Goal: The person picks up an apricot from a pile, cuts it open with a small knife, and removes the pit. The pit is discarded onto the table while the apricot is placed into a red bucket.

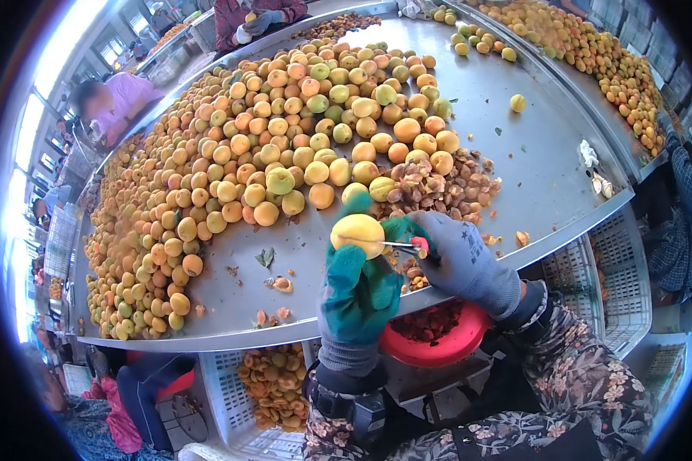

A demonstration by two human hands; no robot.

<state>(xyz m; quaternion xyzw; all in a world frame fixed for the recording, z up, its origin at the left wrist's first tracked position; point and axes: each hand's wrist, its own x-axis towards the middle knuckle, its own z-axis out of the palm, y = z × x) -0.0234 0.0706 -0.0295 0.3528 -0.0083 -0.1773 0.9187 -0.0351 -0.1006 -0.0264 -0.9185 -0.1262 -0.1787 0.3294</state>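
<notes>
My left hand (355,296), in a green-coated glove, grips a yellow apricot (357,233) between thumb and fingers above the table's near edge. My right hand (466,260), in a grey glove, is closed on a slim metal tool with a red end (400,246). The tool's tip meets the right side of the apricot. Just beyond my hands lies a heap of brown apricot pits (442,188). A large pile of whole apricots (284,131) spreads behind and to the left. Below my hands sits a red bowl (423,353) with dark pieces in it.
The metal table (546,161) has a raised rim. A white crate (227,399) of apricot halves stands below on the left, other white crates (623,269) on the right. More apricots (592,58) lie on the far-right table. Across the table a person's gloved hands (257,24) show.
</notes>
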